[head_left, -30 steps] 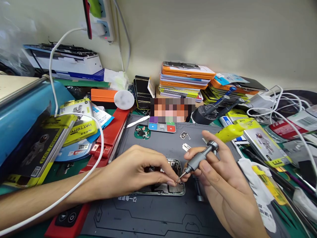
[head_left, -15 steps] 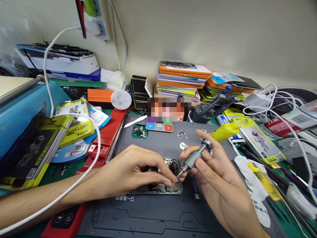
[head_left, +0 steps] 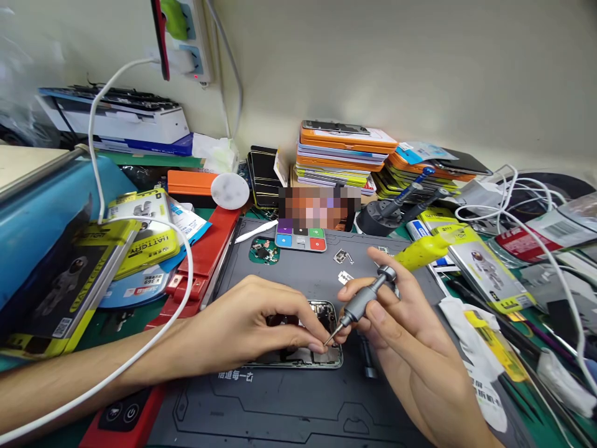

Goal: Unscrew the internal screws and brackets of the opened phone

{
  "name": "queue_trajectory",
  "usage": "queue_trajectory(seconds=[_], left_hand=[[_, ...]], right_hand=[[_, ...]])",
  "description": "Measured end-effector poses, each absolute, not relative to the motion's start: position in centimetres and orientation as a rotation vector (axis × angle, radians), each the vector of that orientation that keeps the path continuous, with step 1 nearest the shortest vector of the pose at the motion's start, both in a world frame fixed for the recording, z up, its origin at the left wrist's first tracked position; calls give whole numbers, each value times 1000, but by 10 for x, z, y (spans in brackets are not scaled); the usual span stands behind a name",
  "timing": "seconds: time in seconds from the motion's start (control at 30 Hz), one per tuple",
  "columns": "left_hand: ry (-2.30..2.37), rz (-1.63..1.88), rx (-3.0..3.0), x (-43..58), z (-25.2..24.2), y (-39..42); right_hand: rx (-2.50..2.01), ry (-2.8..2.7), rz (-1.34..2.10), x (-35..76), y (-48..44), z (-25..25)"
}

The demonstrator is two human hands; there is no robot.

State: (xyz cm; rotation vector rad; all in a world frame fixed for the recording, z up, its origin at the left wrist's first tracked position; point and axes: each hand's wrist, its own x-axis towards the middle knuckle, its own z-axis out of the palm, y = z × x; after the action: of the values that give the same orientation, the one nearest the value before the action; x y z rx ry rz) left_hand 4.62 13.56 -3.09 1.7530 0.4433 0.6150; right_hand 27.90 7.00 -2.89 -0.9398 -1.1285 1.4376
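Note:
An opened phone [head_left: 326, 356] lies on the grey work mat, its inner parts exposed and partly covered by my left hand [head_left: 284, 320]. The thumb and forefinger of that hand are pinched together above the phone; whatever lies between them is too small to make out. In my right hand [head_left: 401, 336] is a grey precision screwdriver [head_left: 361, 303], held slanting between thumb and fingers. Its thin tip points down to the left and meets the pinched fingertips. Under my right hand a second dark screwdriver [head_left: 368, 358] lies on the mat, partly hidden.
Small metal parts [head_left: 342, 256] and a blade [head_left: 345, 277] lie behind the phone. A white cable [head_left: 190, 274] loops across my left forearm. Battery boxes [head_left: 79, 286] stand left, a screwdriver holder [head_left: 373, 218] behind, and a yellow bottle [head_left: 422, 250] and tweezers [head_left: 520, 395] at the right.
The camera view has shifted slightly, so the background sits a little lower. Both hands, the screwdriver and the phone keep nearly the same positions.

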Motion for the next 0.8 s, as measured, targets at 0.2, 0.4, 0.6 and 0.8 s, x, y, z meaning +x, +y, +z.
queue_trajectory(seconds=[0.2,0.4,0.6,0.8], left_hand=[[725,602,1680,46,-31,138],[782,625,1648,47,-31,139],[783,608,1744,46,-30,135],[878,572,1786,45,-31,135]], right_hand=[[-952,-1080,1382,282,74,-28],[-1168,-1445,744,287,64,-41],[-1008,-1843,424,285,60,-50],[-1053,-1973,358,288,58,-53]])
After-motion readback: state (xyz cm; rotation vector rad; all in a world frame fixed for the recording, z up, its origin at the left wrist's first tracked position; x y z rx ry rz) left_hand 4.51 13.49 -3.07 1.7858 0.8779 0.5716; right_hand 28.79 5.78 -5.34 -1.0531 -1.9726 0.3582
